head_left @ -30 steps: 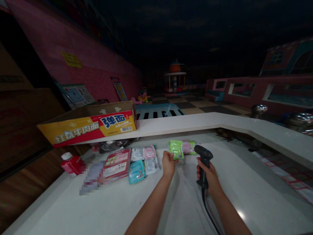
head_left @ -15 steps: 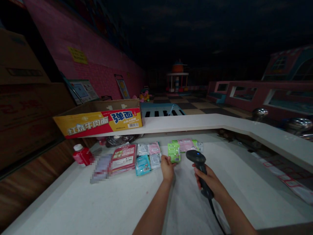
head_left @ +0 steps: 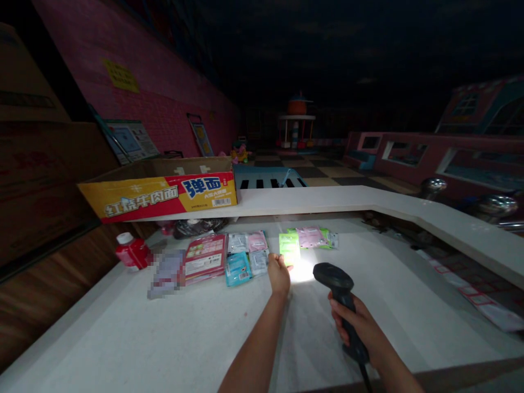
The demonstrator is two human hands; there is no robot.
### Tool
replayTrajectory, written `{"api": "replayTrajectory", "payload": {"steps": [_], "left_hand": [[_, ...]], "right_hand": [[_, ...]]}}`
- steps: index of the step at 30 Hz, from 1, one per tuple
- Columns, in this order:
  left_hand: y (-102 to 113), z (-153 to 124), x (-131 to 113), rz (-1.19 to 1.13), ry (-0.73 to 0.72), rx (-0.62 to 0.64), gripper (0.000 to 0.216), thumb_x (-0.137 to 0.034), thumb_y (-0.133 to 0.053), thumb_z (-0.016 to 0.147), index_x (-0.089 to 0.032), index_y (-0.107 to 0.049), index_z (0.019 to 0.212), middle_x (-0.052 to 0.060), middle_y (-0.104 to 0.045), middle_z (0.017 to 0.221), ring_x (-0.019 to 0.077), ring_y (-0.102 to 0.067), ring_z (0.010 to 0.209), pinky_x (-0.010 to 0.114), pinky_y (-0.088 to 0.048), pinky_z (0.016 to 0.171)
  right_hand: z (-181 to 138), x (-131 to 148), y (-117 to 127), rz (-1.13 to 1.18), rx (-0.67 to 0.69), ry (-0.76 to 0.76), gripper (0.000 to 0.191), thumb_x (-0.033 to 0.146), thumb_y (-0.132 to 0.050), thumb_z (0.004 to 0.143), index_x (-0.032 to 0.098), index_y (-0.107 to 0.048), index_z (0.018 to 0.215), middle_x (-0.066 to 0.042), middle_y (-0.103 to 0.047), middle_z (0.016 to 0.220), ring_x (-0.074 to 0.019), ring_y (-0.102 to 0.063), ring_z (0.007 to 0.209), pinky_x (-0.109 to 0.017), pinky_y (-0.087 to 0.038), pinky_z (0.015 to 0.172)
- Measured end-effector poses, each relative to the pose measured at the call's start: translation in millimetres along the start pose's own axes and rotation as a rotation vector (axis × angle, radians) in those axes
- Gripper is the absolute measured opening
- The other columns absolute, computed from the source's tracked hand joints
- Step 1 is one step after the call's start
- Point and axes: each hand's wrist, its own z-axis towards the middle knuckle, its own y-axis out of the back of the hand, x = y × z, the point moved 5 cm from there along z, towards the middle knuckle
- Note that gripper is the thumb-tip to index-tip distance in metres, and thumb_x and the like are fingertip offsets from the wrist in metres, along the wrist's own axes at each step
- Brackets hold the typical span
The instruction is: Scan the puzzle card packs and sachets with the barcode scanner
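My right hand (head_left: 356, 322) is wrapped round the handle of a black corded barcode scanner (head_left: 333, 277). White light from it falls on the counter and on a green packet (head_left: 289, 245). At that packet's lower left edge, my left hand (head_left: 279, 273) is closed with its fingertips pinching it. Behind and to the right lie a pink packet (head_left: 311, 236) and more green ones. Left of my left hand sit a blue packet (head_left: 238, 269), a pink one (head_left: 257, 240) and pale grey packets (head_left: 258, 262). A flat red package (head_left: 205, 256) lies farther left.
A red bottle with a white cap (head_left: 131, 252) stands at the left of the white counter (head_left: 196, 338). A raised white ledge (head_left: 303, 200) runs along the back, bearing an open noodle carton (head_left: 172, 194). Brown cardboard boxes (head_left: 45, 174) are stacked at left.
The scanner has come nearer to me and tilted, and its white light now shines on the counter and green packet. My left hand stays at the packet. The view has shifted slightly.
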Motion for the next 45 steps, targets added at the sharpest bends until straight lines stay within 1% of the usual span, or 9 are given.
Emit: {"api": "replayTrajectory", "payload": {"steps": [7,11,18,21,25,29,33,39,45], "left_hand": [[-1,-1,-1,-0.015,0.011,-0.005,0.026,-0.042,-0.051,0.088,-0.020,-0.041,0.079,-0.003,-0.045,0.076,0.0107,-0.055,0.067,0.027,-0.060,0.053],[-1,-1,-2,-0.014,0.024,0.008,0.028,-0.045,-0.050,0.088,-0.021,-0.040,0.080,-0.003,-0.046,0.076,0.0114,-0.056,0.066,0.029,-0.060,0.053],[-1,-4,-7,-0.019,0.045,0.005,0.026,-0.042,-0.054,0.085,-0.021,-0.041,0.076,-0.003,-0.047,0.072,0.0133,-0.058,0.061,0.031,-0.058,0.049],[9,-6,-8,-0.120,0.087,-0.050,0.027,-0.042,-0.055,0.084,-0.021,-0.041,0.077,-0.004,-0.048,0.071,0.0140,-0.060,0.060,0.034,-0.059,0.052],[36,-2,-20,-0.137,0.108,-0.122,0.026,-0.043,-0.055,0.084,-0.021,-0.042,0.079,-0.004,-0.052,0.069,0.0155,-0.064,0.059,0.035,-0.059,0.055],[68,4,-43,0.090,0.074,-0.150,0.023,-0.042,-0.053,0.085,-0.021,-0.045,0.079,-0.002,-0.056,0.069,0.0165,-0.064,0.057,0.029,-0.053,0.049],[88,4,-64,0.524,-0.011,-0.168,0.015,-0.034,-0.049,0.089,-0.021,-0.050,0.080,0.001,-0.060,0.067,0.0185,-0.064,0.062,0.026,-0.044,0.053],[97,-8,-76,1.077,-0.026,-0.212,0.019,-0.034,-0.046,0.093,-0.021,-0.059,0.088,0.006,-0.067,0.076,0.0228,-0.064,0.076,0.028,-0.037,0.061],[96,-16,-88,1.375,-0.260,-0.237,0.021,-0.031,-0.049,0.090,-0.018,-0.066,0.088,0.012,-0.065,0.096,0.0284,-0.058,0.095,0.037,-0.042,0.083]], "right_hand": [[1,-1,3,0.038,0.047,-0.039,0.046,0.051,-0.079,0.067,0.020,-0.057,0.092,0.008,-0.052,0.053,-0.0079,-0.043,0.034,-0.019,-0.034,0.032],[8,4,8,0.062,-0.017,0.009,0.046,0.050,-0.080,0.067,0.020,-0.058,0.094,0.007,-0.052,0.053,-0.0081,-0.044,0.034,-0.018,-0.033,0.033],[46,27,13,0.187,0.022,0.064,0.046,0.045,-0.083,0.066,0.018,-0.062,0.096,0.006,-0.055,0.055,-0.0086,-0.046,0.039,-0.020,-0.036,0.037],[68,32,18,0.258,0.052,0.071,0.044,0.044,-0.083,0.067,0.017,-0.062,0.095,0.006,-0.054,0.055,-0.0081,-0.044,0.040,-0.019,-0.034,0.038],[93,27,24,0.323,0.055,0.060,0.045,0.044,-0.085,0.062,0.017,-0.063,0.091,0.006,-0.052,0.055,-0.0077,-0.042,0.040,-0.018,-0.033,0.037],[103,13,28,0.373,0.050,0.045,0.042,0.043,-0.083,0.065,0.018,-0.064,0.092,0.006,-0.051,0.058,-0.0078,-0.041,0.041,-0.019,-0.034,0.038],[103,4,30,0.370,0.046,0.035,0.042,0.043,-0.084,0.064,0.017,-0.064,0.090,0.006,-0.050,0.057,-0.0080,-0.041,0.042,-0.019,-0.034,0.038],[104,1,29,0.351,0.061,0.023,0.041,0.042,-0.085,0.065,0.017,-0.066,0.091,0.005,-0.051,0.056,-0.0079,-0.042,0.041,-0.018,-0.034,0.038],[103,0,30,0.341,0.059,0.038,0.036,0.041,-0.081,0.070,0.018,-0.066,0.094,0.005,-0.052,0.058,-0.0077,-0.042,0.041,-0.019,-0.034,0.038]]}}
